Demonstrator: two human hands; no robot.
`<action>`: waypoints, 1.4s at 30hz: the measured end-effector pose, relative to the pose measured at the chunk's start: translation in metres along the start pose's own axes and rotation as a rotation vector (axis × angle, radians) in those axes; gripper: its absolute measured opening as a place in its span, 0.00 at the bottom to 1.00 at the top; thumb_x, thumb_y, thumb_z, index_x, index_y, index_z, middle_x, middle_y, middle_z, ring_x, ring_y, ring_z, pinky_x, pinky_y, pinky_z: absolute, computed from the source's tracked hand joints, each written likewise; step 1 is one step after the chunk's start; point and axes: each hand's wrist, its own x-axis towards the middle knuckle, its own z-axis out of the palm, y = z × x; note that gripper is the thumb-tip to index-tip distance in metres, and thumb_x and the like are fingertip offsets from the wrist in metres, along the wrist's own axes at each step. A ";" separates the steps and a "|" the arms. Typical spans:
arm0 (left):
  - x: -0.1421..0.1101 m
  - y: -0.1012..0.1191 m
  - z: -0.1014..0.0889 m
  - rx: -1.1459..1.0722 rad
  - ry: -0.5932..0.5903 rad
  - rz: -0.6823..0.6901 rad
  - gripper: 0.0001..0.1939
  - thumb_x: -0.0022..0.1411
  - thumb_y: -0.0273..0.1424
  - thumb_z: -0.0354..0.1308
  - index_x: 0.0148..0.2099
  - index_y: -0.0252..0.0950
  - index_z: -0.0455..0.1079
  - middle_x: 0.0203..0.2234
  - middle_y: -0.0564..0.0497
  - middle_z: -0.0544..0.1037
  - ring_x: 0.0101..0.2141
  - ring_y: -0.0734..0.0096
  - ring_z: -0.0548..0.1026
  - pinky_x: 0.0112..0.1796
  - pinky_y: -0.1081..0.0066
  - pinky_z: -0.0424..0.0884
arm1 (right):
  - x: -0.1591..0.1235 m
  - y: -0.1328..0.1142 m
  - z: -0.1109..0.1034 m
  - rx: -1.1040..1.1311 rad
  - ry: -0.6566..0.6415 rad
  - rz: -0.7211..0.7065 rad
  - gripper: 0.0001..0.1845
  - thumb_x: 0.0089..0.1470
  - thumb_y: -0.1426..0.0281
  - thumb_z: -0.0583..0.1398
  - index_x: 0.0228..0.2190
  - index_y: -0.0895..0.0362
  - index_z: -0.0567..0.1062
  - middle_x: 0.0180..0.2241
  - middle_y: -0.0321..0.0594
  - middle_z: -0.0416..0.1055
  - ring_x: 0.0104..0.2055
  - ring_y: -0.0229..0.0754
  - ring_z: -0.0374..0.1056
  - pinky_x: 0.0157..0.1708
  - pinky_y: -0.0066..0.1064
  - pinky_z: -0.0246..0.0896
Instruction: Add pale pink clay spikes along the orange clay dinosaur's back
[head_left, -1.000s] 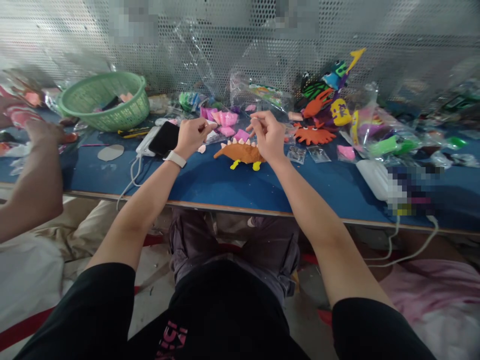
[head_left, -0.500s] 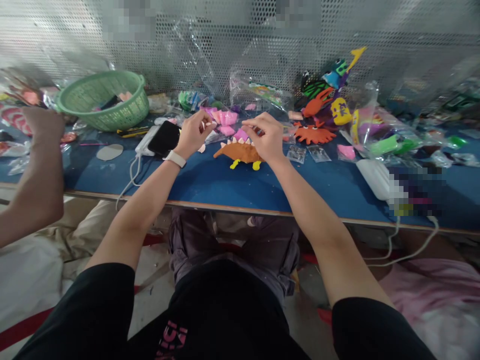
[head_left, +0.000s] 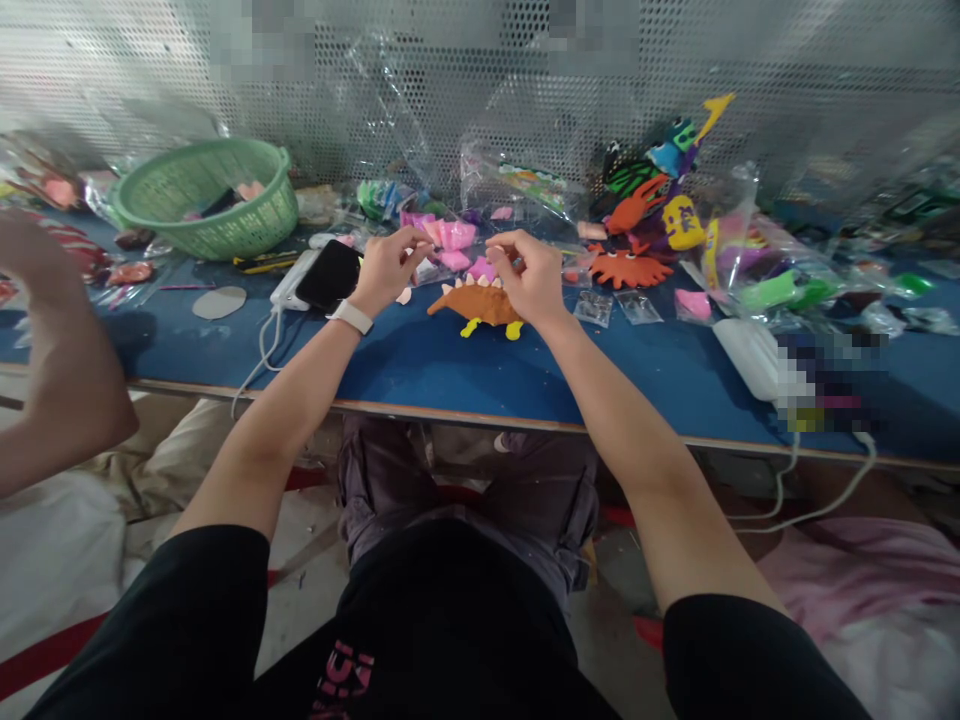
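A brown clay dinosaur (head_left: 480, 304) with pale spikes along its back and yellow feet lies on the blue table. My left hand (head_left: 390, 266), a pale watch band on its wrist, is closed in a pinch up and left of it. A small pale piece of clay seems to be at those fingertips. Pinched above the dinosaur's right end is my right hand (head_left: 531, 272); anything in its fingers is too small to make out, and the hand hides that end. Behind the hands lie pink clay lumps (head_left: 454, 236). A loose pale bit (head_left: 404, 295) rests below my left hand.
To the left are a green basket (head_left: 217, 225), a phone (head_left: 330, 276) on a white cabled device, and another person's arm (head_left: 64, 350). Orange crab figure (head_left: 628, 267), other clay figures, small clear packets (head_left: 592, 308) and plastic bags stand right. A perforated metal panel backs the table.
My right hand's raised fingers have come together into a pinch and moved slightly left. My left hand has barely moved. The other person's hand at the left has shifted up and left.
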 end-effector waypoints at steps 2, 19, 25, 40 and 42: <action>-0.001 0.000 0.001 -0.012 -0.005 -0.026 0.17 0.73 0.50 0.65 0.41 0.41 0.77 0.30 0.51 0.87 0.19 0.76 0.76 0.26 0.71 0.70 | 0.000 -0.003 -0.001 -0.012 0.009 0.013 0.32 0.72 0.37 0.52 0.40 0.48 0.80 0.32 0.38 0.79 0.32 0.43 0.76 0.42 0.43 0.79; -0.004 0.012 0.005 0.065 0.035 0.052 0.13 0.70 0.45 0.70 0.49 0.42 0.84 0.39 0.48 0.88 0.27 0.72 0.79 0.34 0.68 0.77 | -0.002 -0.008 0.006 -0.021 -0.052 -0.073 0.28 0.74 0.42 0.53 0.48 0.44 0.86 0.40 0.42 0.77 0.43 0.49 0.77 0.51 0.55 0.82; -0.006 0.029 0.011 0.017 -0.037 0.094 0.20 0.80 0.47 0.56 0.41 0.41 0.82 0.32 0.50 0.86 0.25 0.73 0.77 0.34 0.68 0.75 | -0.004 -0.019 0.002 -0.044 -0.097 -0.057 0.31 0.78 0.46 0.44 0.62 0.41 0.78 0.45 0.43 0.77 0.48 0.50 0.78 0.57 0.54 0.78; -0.013 0.045 0.034 -0.188 -0.084 -0.012 0.14 0.80 0.46 0.57 0.57 0.44 0.73 0.43 0.48 0.86 0.31 0.72 0.84 0.34 0.67 0.82 | -0.007 -0.015 0.015 -0.111 -0.032 -0.044 0.26 0.73 0.42 0.55 0.50 0.45 0.83 0.37 0.41 0.72 0.42 0.50 0.76 0.53 0.55 0.81; -0.013 0.046 0.032 -0.169 -0.082 -0.010 0.16 0.81 0.49 0.57 0.57 0.44 0.73 0.42 0.48 0.86 0.33 0.70 0.85 0.35 0.66 0.83 | -0.007 -0.017 0.015 -0.115 -0.017 -0.027 0.27 0.73 0.41 0.55 0.49 0.44 0.84 0.35 0.40 0.71 0.39 0.49 0.75 0.52 0.54 0.81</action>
